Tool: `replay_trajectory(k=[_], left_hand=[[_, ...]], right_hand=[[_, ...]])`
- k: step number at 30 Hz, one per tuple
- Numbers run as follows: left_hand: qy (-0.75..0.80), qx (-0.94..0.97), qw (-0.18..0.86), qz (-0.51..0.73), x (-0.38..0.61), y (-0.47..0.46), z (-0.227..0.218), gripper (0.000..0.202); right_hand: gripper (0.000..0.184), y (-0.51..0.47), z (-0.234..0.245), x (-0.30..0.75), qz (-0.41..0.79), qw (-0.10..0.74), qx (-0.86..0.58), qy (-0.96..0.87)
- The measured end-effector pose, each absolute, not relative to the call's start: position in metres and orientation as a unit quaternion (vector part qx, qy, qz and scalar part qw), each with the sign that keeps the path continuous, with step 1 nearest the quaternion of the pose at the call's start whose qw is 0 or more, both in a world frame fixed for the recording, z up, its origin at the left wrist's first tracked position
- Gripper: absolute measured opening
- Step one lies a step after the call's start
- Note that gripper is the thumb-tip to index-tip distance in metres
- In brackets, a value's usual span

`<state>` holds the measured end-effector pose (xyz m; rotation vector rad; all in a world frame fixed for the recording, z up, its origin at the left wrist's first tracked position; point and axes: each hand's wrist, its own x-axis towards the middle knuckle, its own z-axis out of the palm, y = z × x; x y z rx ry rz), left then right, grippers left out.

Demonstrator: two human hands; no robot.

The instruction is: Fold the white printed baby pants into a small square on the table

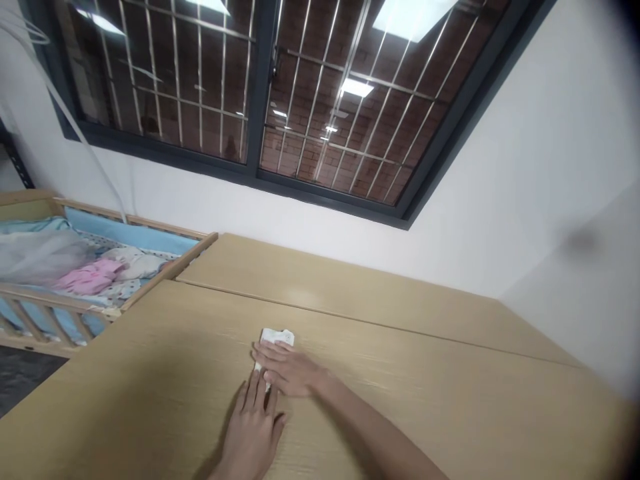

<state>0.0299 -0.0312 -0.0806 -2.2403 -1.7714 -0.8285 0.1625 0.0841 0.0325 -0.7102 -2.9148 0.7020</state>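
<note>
A small white folded piece (277, 336), cloth or paper (I cannot tell which), lies flat on the light wooden tabletop (400, 413). My right hand (290, 369) reaches in from the right and rests flat across it, fingers stretched out to the left and covering its middle. Just below, my left hand (254, 420) is palm down with its fingers pointing away from me, their tips at the lower edge of the white piece and close to the right hand's fingers. Part of the white piece is hidden beneath the hands.
A second wooden panel (320, 283) adjoins the tabletop along the wall, with a narrow seam between. At left stands a wooden crib (50, 313) with blue lining, a pink cloth (93, 277) and white bedding. A dark-framed barred window (255, 100) is above.
</note>
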Motion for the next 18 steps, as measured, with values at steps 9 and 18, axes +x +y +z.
replay_trajectory(k=[9, 18], left_hand=[[-0.610, -0.735, 0.086, -0.284, 0.037, -0.031, -0.081, 0.054], [-0.627, -0.740, -0.071, -0.233, -0.007, 0.001, -0.013, 0.041]], right_hand=[[0.065, 0.154, 0.019, 0.161, 0.198, 0.034, -0.305, -0.931], [0.062, 0.127, 0.000, 0.167, 0.050, 0.151, -0.446, -0.881]])
